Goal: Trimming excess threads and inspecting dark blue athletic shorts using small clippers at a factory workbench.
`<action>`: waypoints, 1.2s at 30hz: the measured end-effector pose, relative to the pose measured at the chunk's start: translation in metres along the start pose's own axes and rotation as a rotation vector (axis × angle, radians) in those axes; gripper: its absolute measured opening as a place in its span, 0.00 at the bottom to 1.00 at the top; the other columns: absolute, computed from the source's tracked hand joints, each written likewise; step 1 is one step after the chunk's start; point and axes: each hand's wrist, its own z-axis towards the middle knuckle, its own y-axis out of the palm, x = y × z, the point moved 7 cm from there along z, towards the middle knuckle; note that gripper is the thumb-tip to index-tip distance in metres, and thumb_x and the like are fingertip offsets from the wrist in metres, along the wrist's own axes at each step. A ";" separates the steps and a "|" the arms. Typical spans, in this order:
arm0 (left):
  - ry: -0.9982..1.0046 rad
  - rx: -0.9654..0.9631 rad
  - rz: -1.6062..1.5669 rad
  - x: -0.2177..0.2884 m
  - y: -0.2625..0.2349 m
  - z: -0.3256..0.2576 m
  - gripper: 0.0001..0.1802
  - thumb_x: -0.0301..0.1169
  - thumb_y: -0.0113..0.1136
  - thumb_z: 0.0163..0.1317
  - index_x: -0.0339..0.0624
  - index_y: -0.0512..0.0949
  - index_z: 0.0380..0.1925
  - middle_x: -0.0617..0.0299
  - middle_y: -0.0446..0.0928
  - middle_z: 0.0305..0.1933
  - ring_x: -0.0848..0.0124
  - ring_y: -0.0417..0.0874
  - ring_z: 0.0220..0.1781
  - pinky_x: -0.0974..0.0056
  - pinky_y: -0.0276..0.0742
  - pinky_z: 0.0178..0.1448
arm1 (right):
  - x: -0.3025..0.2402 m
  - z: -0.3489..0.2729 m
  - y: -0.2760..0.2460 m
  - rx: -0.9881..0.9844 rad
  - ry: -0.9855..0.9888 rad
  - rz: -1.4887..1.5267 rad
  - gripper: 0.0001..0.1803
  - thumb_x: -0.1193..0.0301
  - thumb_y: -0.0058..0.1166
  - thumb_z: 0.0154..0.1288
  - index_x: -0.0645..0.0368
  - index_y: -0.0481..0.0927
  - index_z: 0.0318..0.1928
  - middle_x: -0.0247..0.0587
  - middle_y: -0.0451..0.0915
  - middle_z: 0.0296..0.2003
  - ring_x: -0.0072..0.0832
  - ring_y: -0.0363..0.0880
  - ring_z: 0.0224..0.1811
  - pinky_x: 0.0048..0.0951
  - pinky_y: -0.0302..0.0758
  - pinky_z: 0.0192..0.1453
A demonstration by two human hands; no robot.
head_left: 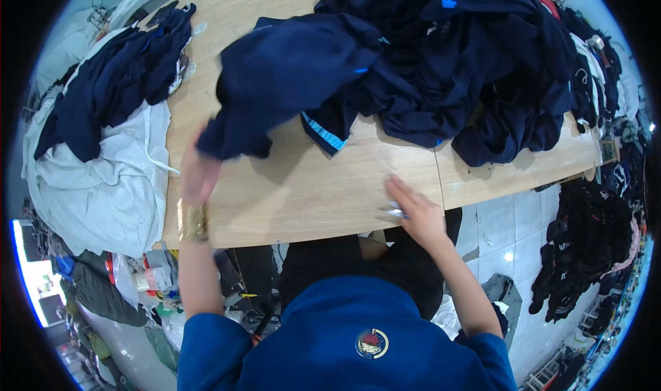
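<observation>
2 hands (198, 174), 1 wooden table (310, 184), 2 navy clothes piles (468, 54), 1 white sheet (110, 184)

The left hand (198, 174), at centre left of the frame, grips the lower edge of a navy garment (289, 81) that lifts off the wooden table (310, 191) toward the upper middle. A gold bracelet (194, 222) sits on that wrist. The right hand (416, 212), lower centre right, rests flat on the table near its front edge, with a small pale object (396, 210) under its fingers, too small to identify. A heap of dark clothes (475, 54) fills the upper right. At the left, navy clothing (113, 81) lies on white fabric (103, 184).
</observation>
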 end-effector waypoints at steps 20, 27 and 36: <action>0.189 -0.033 1.692 0.024 0.025 -0.140 0.25 0.41 0.61 0.49 0.47 0.75 0.49 0.59 0.69 0.52 0.62 0.66 0.57 0.56 0.49 0.62 | 0.004 0.037 -0.053 0.311 0.296 0.388 0.13 0.78 0.52 0.58 0.58 0.77 0.45 0.43 0.77 0.40 0.38 0.77 0.42 0.28 0.71 0.47; 0.045 0.272 1.566 -0.011 0.002 -0.108 0.26 0.47 0.59 0.56 0.34 0.75 0.44 0.56 0.76 0.29 0.64 0.76 0.32 0.58 0.61 0.51 | 0.019 0.146 -0.020 0.482 0.153 0.333 0.17 0.68 0.60 0.53 0.62 0.77 0.42 0.45 0.76 0.36 0.39 0.77 0.38 0.32 0.72 0.44; 0.105 0.332 -0.133 0.044 -0.047 -0.138 0.17 0.28 0.46 0.65 0.36 0.68 0.53 0.58 0.73 0.53 0.70 0.73 0.54 0.65 0.65 0.62 | 0.039 0.114 -0.070 0.498 0.446 1.535 0.06 0.71 0.56 0.60 0.55 0.75 0.38 0.24 0.68 0.19 0.11 0.55 0.10 0.15 0.48 0.14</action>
